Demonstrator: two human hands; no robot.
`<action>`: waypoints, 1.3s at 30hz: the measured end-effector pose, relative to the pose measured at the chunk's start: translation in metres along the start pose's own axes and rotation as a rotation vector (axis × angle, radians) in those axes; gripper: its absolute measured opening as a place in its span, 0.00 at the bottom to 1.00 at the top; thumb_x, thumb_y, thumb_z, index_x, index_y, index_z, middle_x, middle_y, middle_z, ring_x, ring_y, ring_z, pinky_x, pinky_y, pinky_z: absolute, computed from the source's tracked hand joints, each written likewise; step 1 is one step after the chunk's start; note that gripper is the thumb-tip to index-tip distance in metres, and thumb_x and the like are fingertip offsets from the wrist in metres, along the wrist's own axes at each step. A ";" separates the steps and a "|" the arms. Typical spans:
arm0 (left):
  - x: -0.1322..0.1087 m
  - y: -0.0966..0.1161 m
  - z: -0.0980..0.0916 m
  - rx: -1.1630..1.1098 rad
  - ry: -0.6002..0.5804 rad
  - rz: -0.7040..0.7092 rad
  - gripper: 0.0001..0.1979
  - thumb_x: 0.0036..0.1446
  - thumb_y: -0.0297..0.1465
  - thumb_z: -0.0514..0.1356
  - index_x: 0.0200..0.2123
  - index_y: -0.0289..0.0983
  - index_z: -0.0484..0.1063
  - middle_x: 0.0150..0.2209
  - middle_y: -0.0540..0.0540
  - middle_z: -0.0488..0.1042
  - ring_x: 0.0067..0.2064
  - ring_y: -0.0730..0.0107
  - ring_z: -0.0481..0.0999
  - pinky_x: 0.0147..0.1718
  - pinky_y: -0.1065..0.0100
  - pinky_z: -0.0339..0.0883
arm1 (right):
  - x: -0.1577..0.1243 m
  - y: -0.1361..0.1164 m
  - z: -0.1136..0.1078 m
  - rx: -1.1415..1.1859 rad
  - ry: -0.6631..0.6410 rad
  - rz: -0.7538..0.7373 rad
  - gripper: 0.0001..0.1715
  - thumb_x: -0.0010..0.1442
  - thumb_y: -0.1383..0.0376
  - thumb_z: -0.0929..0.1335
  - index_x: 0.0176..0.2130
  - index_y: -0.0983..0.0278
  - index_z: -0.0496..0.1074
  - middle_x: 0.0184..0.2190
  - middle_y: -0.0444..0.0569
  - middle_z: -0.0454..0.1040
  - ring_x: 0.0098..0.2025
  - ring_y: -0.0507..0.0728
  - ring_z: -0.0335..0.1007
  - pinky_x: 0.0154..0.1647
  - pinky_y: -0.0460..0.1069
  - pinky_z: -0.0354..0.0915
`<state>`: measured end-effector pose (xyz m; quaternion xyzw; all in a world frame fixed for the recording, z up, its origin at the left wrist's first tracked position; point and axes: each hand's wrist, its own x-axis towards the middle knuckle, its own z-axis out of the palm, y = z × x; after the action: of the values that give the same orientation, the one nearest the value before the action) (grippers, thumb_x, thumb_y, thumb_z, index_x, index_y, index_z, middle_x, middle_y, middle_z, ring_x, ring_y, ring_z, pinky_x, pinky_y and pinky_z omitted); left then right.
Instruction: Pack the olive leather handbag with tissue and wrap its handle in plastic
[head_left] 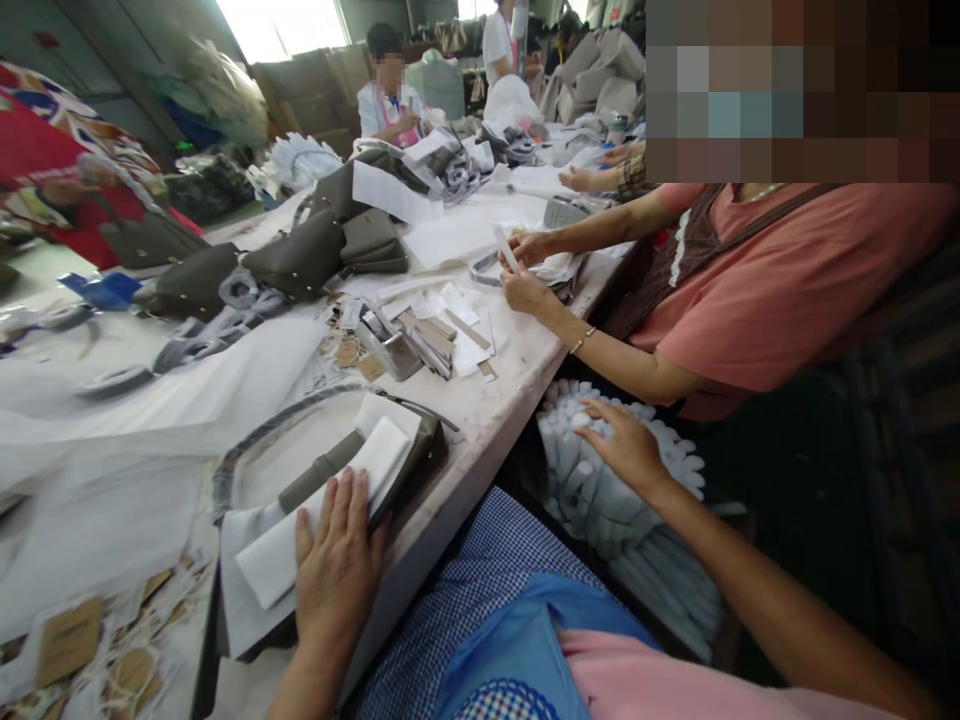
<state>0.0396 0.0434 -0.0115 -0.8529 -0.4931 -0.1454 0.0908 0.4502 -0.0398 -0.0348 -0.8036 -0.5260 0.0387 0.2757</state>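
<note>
R hand point(626, 447): thumb/fingers apart
White rolls point(600, 512): ends up, just by R hand (nearer)
L hand point(337, 560): flat on white pad point(276, 562)

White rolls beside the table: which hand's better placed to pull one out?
Right, probably. The right hand is at the upper ends of the white rolls, fingers curled; the left hand rests on the folded white sheet atop the handbag.

Window point(281, 28) glaring white at eleven o'clock, soft light on the pale table point(517, 390), floor point(799, 480) sunk in shadow toward four o'clock, red cloth point(34, 150) blurred at ten, coarse pixel blocks at two, edges stretched wide-angle
</note>
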 end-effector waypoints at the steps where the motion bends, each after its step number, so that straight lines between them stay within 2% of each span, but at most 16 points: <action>1: 0.000 0.000 0.000 0.005 -0.001 0.002 0.29 0.69 0.33 0.47 0.70 0.33 0.47 0.69 0.35 0.54 0.70 0.50 0.52 0.67 0.41 0.42 | 0.004 -0.002 -0.021 0.085 0.105 -0.011 0.25 0.62 0.58 0.70 0.57 0.60 0.70 0.49 0.52 0.77 0.52 0.63 0.72 0.56 0.58 0.67; 4: 0.000 -0.001 -0.003 0.027 -0.016 0.021 0.28 0.69 0.34 0.47 0.69 0.31 0.50 0.69 0.34 0.55 0.70 0.48 0.53 0.66 0.41 0.46 | 0.014 -0.008 -0.083 0.452 0.266 0.048 0.26 0.62 0.54 0.70 0.56 0.59 0.72 0.52 0.52 0.76 0.51 0.63 0.74 0.53 0.58 0.70; 7: 0.003 -0.008 -0.008 0.064 -0.061 0.071 0.29 0.67 0.33 0.49 0.68 0.29 0.52 0.68 0.33 0.56 0.68 0.45 0.57 0.64 0.41 0.51 | 0.022 -0.016 -0.122 0.714 0.082 0.124 0.24 0.60 0.51 0.71 0.53 0.57 0.75 0.50 0.52 0.77 0.47 0.62 0.75 0.44 0.54 0.74; 9: 0.007 -0.014 -0.013 0.096 -0.113 0.117 0.30 0.65 0.33 0.52 0.68 0.28 0.53 0.68 0.32 0.58 0.67 0.44 0.59 0.63 0.41 0.52 | 0.026 -0.025 -0.129 0.804 -0.090 0.122 0.23 0.57 0.51 0.73 0.50 0.57 0.77 0.50 0.52 0.76 0.47 0.61 0.74 0.41 0.51 0.74; 11: 0.012 -0.019 -0.020 0.115 -0.183 0.153 0.32 0.63 0.32 0.55 0.68 0.28 0.54 0.67 0.32 0.59 0.66 0.45 0.61 0.64 0.44 0.55 | 0.027 -0.039 -0.118 0.960 -0.164 0.124 0.22 0.57 0.52 0.74 0.49 0.56 0.78 0.49 0.53 0.76 0.45 0.60 0.74 0.40 0.50 0.73; 14: 0.019 -0.023 -0.029 0.101 -0.276 0.157 0.34 0.61 0.32 0.59 0.67 0.28 0.54 0.67 0.34 0.59 0.66 0.49 0.61 0.63 0.51 0.59 | 0.012 -0.074 -0.080 1.271 -0.260 0.193 0.24 0.60 0.53 0.72 0.55 0.54 0.73 0.43 0.50 0.77 0.41 0.57 0.74 0.42 0.51 0.73; 17: 0.022 -0.024 -0.036 0.052 -0.324 0.125 0.35 0.60 0.31 0.60 0.68 0.30 0.53 0.68 0.35 0.58 0.67 0.51 0.60 0.64 0.52 0.58 | -0.022 -0.113 -0.036 1.320 -0.675 0.184 0.28 0.62 0.53 0.71 0.59 0.56 0.69 0.43 0.49 0.79 0.44 0.57 0.75 0.47 0.52 0.71; 19: 0.023 -0.025 -0.040 0.004 -0.352 0.106 0.35 0.60 0.30 0.60 0.68 0.30 0.54 0.68 0.35 0.57 0.68 0.51 0.59 0.65 0.52 0.57 | -0.044 -0.135 -0.013 1.233 -1.024 0.052 0.26 0.63 0.52 0.70 0.56 0.60 0.72 0.42 0.52 0.79 0.45 0.59 0.75 0.48 0.52 0.71; 21: 0.026 -0.028 -0.045 -0.042 -0.386 0.102 0.34 0.59 0.30 0.60 0.67 0.31 0.56 0.68 0.36 0.58 0.68 0.52 0.59 0.65 0.53 0.57 | -0.056 -0.148 0.003 1.100 -1.170 -0.148 0.23 0.63 0.52 0.70 0.52 0.63 0.75 0.42 0.52 0.79 0.45 0.59 0.75 0.48 0.53 0.70; 23: 0.032 -0.033 -0.052 -0.093 -0.425 0.117 0.33 0.58 0.30 0.60 0.66 0.32 0.57 0.68 0.37 0.59 0.68 0.55 0.60 0.65 0.56 0.57 | -0.054 -0.152 0.013 0.910 -1.024 -0.403 0.19 0.66 0.56 0.68 0.52 0.61 0.76 0.44 0.52 0.78 0.47 0.59 0.74 0.50 0.53 0.69; 26: 0.044 -0.041 -0.063 -0.171 -0.490 0.142 0.35 0.58 0.31 0.60 0.67 0.35 0.56 0.67 0.39 0.59 0.67 0.58 0.61 0.64 0.58 0.59 | -0.039 -0.154 0.027 0.535 -0.573 -0.798 0.17 0.68 0.64 0.65 0.54 0.57 0.76 0.47 0.52 0.77 0.49 0.60 0.71 0.52 0.55 0.67; 28: 0.051 -0.044 -0.069 -0.196 -0.523 0.151 0.34 0.58 0.33 0.60 0.67 0.36 0.56 0.67 0.40 0.60 0.66 0.57 0.62 0.64 0.58 0.60 | -0.029 -0.160 0.038 0.336 -0.311 -0.964 0.18 0.67 0.68 0.65 0.53 0.57 0.76 0.46 0.52 0.77 0.49 0.61 0.70 0.52 0.56 0.66; 30: 0.054 -0.044 -0.073 -0.196 -0.534 0.151 0.34 0.58 0.34 0.61 0.67 0.35 0.57 0.67 0.40 0.61 0.66 0.57 0.63 0.63 0.58 0.61 | -0.025 -0.172 0.050 0.224 -0.126 -1.026 0.19 0.65 0.70 0.66 0.53 0.57 0.76 0.45 0.52 0.77 0.47 0.61 0.69 0.51 0.56 0.65; 33: 0.052 -0.039 -0.076 -0.197 -0.519 0.111 0.34 0.61 0.40 0.59 0.66 0.34 0.57 0.67 0.38 0.61 0.66 0.56 0.62 0.64 0.58 0.59 | -0.023 -0.196 0.070 0.176 0.030 -1.008 0.17 0.65 0.70 0.67 0.51 0.57 0.77 0.44 0.50 0.78 0.42 0.59 0.70 0.44 0.53 0.65; 36: 0.045 -0.033 -0.074 -0.212 -0.495 0.052 0.37 0.62 0.49 0.57 0.67 0.33 0.56 0.68 0.37 0.59 0.68 0.54 0.59 0.65 0.55 0.58 | -0.022 -0.213 0.087 0.204 0.092 -0.946 0.13 0.65 0.71 0.67 0.44 0.60 0.79 0.40 0.49 0.78 0.37 0.57 0.72 0.38 0.51 0.64; 39: 0.037 -0.032 -0.066 -0.209 -0.459 0.043 0.44 0.57 0.51 0.62 0.68 0.33 0.53 0.68 0.35 0.57 0.69 0.50 0.57 0.65 0.51 0.57 | -0.022 -0.215 0.099 0.255 0.102 -0.905 0.14 0.65 0.72 0.65 0.43 0.61 0.80 0.38 0.51 0.79 0.37 0.57 0.73 0.38 0.51 0.67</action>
<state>0.0194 0.0698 0.0635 -0.8786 -0.4650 0.0038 -0.1090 0.2285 0.0441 -0.0192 -0.4543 -0.8002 -0.0606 0.3869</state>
